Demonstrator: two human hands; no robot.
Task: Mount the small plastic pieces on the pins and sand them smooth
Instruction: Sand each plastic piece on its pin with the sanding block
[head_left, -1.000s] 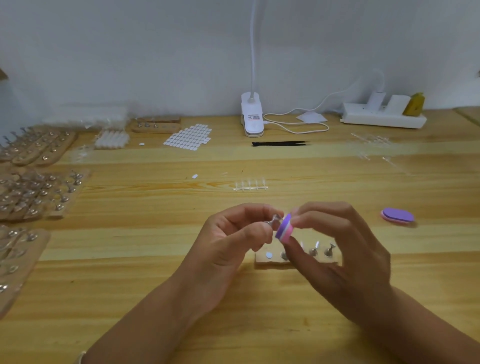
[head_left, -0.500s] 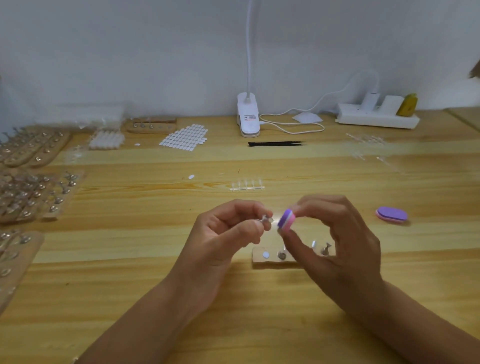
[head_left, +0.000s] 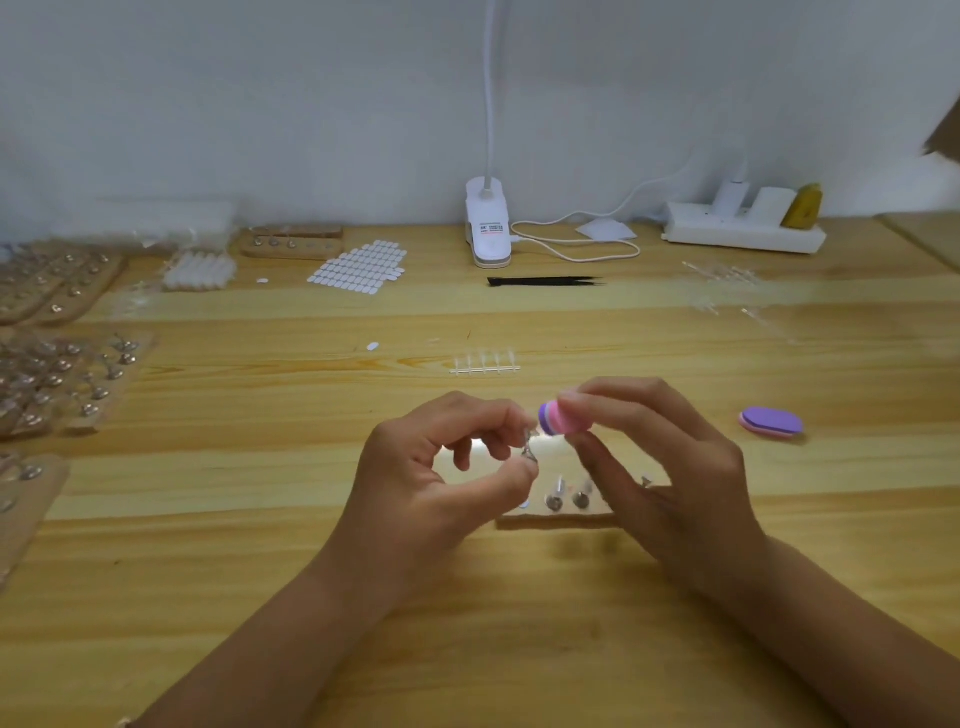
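While the left hand (head_left: 441, 478) pinches a tiny metal pin (head_left: 529, 448) between thumb and finger, over the middle of the table (head_left: 260, 571), the right hand (head_left: 670, 467) grips a pink and purple sanding block (head_left: 563, 420) at about one o'clock from the pin, so close that they look like they touch. The pin is small and shiny, so it could slip out of the fingers if the block pushes too hard, and then roll away on the wood. The little plastic piece on it could pop off too, or get rubbed too thin on one side if the block tilts. The pointy end could poke a finger.

I cannot tell if a plastic piece really sits on the pin, because it is so tiny and the bright light washes it out. At five o'clock from the pin lies a wooden holder (head_left: 556, 521) with more pins (head_left: 554, 496) standing in it, but the right hand hides part of it. At three o'clock a second sanding block (head_left: 771, 422) lies alone. At twelve o'clock is a strip of clear pieces (head_left: 484, 365), hard to see on the wood. At nine o'clock, boards full of pins (head_left: 57, 379) look blurry, and the side of the picture cuts some off
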